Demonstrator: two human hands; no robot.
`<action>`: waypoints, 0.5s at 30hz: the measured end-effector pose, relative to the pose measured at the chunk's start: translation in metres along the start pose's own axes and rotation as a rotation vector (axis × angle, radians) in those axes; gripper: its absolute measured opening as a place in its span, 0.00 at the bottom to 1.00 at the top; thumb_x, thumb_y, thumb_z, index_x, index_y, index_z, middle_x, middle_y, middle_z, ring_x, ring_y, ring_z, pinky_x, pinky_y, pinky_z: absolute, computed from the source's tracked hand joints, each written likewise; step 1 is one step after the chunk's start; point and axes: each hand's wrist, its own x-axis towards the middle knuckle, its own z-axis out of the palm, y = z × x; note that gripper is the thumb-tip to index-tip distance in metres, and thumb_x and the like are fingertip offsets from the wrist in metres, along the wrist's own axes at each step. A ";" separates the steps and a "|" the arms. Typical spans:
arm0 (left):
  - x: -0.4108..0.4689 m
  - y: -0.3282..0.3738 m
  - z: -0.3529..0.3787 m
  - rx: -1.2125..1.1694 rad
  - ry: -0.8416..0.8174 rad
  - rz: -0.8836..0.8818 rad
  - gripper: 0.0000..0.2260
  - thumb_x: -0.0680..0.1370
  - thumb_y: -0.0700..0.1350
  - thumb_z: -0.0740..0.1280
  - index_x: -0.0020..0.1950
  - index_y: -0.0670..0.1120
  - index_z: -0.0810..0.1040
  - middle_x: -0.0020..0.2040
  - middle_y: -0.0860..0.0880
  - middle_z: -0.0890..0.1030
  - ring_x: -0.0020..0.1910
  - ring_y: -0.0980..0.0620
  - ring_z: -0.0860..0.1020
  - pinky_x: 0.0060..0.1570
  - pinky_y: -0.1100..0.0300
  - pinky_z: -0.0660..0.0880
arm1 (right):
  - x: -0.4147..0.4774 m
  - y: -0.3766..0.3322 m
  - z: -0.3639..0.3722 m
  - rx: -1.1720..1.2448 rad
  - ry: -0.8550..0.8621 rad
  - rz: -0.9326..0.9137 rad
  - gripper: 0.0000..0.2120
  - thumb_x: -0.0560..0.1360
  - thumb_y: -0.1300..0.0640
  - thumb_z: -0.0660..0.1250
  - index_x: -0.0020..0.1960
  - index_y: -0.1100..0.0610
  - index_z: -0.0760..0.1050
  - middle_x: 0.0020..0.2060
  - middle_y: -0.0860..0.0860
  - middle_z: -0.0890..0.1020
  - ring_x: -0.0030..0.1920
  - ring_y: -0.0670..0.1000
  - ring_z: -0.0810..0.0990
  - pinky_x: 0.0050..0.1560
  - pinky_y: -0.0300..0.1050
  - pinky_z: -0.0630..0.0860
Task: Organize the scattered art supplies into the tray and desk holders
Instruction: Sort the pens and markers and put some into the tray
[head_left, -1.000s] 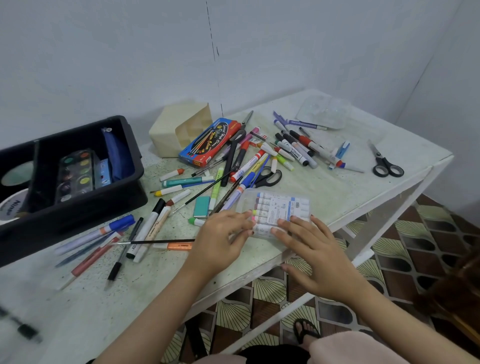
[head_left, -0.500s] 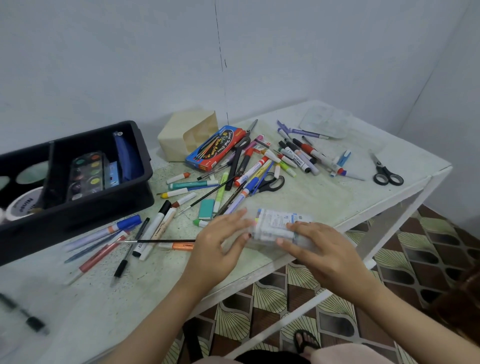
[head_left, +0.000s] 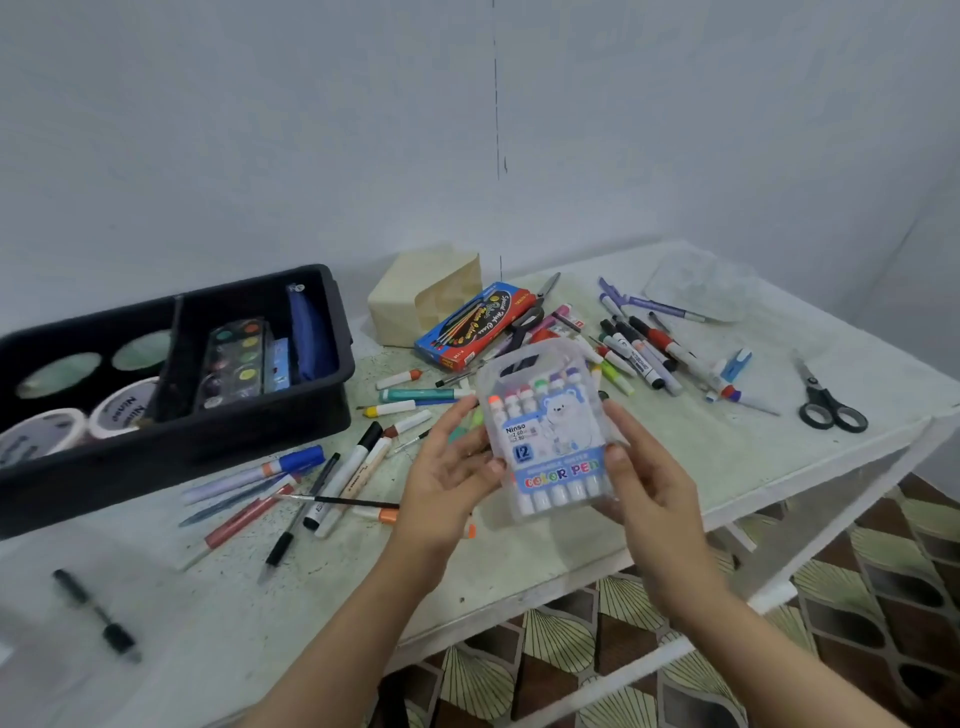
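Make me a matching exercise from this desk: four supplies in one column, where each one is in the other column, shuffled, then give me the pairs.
Things
1. color pen pack
2. watercolor palette
3. black-handled scissors
4. red and blue box

Places
A. inside the black tray
B. lying apart from the pile, near the right edge of the table
C. beside the beige box
D. held up between the left hand and the right hand

Pairs: 1-D, 2-A, 3-B, 4-C
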 end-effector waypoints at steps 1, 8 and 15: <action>0.001 0.001 -0.002 0.019 0.021 -0.006 0.27 0.73 0.33 0.68 0.63 0.59 0.70 0.50 0.57 0.83 0.55 0.52 0.80 0.46 0.60 0.79 | 0.002 0.001 0.001 -0.001 -0.005 0.035 0.15 0.79 0.58 0.59 0.59 0.40 0.73 0.48 0.46 0.82 0.49 0.45 0.81 0.42 0.40 0.81; 0.000 0.013 -0.017 0.046 0.115 -0.096 0.28 0.69 0.38 0.72 0.65 0.59 0.71 0.54 0.53 0.82 0.50 0.51 0.82 0.40 0.57 0.79 | 0.019 0.011 0.013 0.003 -0.161 0.174 0.16 0.79 0.60 0.59 0.60 0.43 0.72 0.40 0.46 0.82 0.41 0.42 0.81 0.36 0.39 0.78; 0.000 0.022 -0.036 0.105 0.267 -0.069 0.28 0.73 0.30 0.66 0.65 0.57 0.71 0.55 0.52 0.82 0.50 0.48 0.82 0.41 0.60 0.78 | 0.047 0.005 0.030 -0.023 -0.409 0.210 0.17 0.76 0.66 0.64 0.58 0.48 0.72 0.37 0.51 0.83 0.39 0.48 0.83 0.33 0.46 0.80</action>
